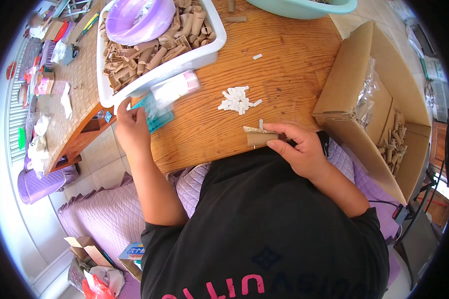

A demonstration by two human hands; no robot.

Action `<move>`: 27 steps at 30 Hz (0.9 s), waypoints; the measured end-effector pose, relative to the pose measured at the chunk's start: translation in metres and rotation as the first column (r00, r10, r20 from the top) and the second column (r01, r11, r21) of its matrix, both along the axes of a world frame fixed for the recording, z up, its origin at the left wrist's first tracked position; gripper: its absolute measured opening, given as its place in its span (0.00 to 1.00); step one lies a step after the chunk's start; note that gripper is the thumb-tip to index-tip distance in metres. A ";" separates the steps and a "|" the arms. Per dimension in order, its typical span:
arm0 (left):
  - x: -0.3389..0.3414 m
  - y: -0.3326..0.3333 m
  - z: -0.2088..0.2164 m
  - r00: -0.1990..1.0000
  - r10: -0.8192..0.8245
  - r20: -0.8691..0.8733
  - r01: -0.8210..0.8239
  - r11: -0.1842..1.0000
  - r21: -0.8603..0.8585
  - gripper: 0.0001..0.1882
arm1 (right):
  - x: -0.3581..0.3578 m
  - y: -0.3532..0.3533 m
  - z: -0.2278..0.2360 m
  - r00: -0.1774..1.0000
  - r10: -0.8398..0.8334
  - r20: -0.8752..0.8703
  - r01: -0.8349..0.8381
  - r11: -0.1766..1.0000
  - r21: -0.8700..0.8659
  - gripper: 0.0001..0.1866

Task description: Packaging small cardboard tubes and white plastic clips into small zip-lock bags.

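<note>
My right hand (300, 149) pinches a short piece of brown cardboard tube (262, 138) at the table's near edge. A small white strip (261, 124) stands up at the tube's upper edge. My left hand (133, 122) is at the near corner of a white plastic bin (159, 74), its fingers curled; what they hold, if anything, I cannot make out. To its right are a blurred clear-and-white plastic packet (175, 89) and a teal object (157, 118). A loose pile of small white strips (238, 99) lies on the wooden table (284, 65).
Brown cardboard tube pieces (154, 60) fill the bin, with a purple basin (134, 35) on top. An open cardboard box (329, 102) at the right holds more pieces. A mint-green basin (304, 11) stands at the far edge. One stray strip (257, 57) lies beyond the pile.
</note>
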State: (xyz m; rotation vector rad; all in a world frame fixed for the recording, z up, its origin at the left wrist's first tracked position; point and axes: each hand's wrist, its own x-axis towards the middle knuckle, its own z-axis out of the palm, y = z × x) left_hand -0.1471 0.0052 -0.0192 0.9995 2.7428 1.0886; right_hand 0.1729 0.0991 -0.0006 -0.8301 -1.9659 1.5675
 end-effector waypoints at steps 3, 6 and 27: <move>0.009 -0.013 0.007 0.897 -0.133 0.421 -0.010 0.947 0.321 0.13 | 0.003 0.001 0.000 1.000 -0.006 0.015 0.007 0.998 -0.059 0.15; 0.046 -0.012 0.014 0.733 -0.222 0.643 -0.057 0.922 0.383 0.05 | 0.001 0.002 0.003 0.999 -0.047 -0.018 0.046 0.998 -0.049 0.16; 0.112 0.004 0.013 0.437 -0.367 0.821 0.045 0.921 0.388 0.07 | -0.004 0.015 0.007 0.997 0.027 0.067 -0.054 0.891 0.451 0.16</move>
